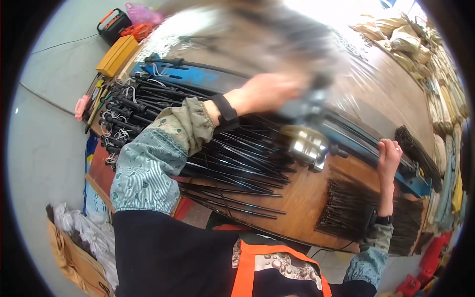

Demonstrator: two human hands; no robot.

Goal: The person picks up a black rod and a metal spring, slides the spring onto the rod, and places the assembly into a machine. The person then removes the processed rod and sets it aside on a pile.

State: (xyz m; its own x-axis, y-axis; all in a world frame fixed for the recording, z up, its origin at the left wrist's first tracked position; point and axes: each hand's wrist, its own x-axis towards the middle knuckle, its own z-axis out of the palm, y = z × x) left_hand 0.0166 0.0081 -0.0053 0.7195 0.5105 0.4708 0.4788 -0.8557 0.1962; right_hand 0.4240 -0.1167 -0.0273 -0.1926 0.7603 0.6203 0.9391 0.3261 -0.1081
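My left hand (267,93), with a black band on its wrist, reaches across the table to a grey metal machine (308,111). Motion smears its fingers, so their grip is unclear. Below the hand sits the machine's shiny metal and brass-coloured cylinder (308,147). Farther right, my right hand (389,154) has its fingers closed on a long thin black rod (363,137) lying along a blue metal rail (418,186). Many black rods with dark end fittings and white loops (133,106) are heaped under and beside my left forearm.
A dark bundle of thin rods (341,208) lies at the near right, with another bundle (415,148) beyond my right hand. A yellow box (117,55) stands at the far left. Cloth bundles (403,39) line the right side. A large blurred dark shape (297,34) crosses the far side.
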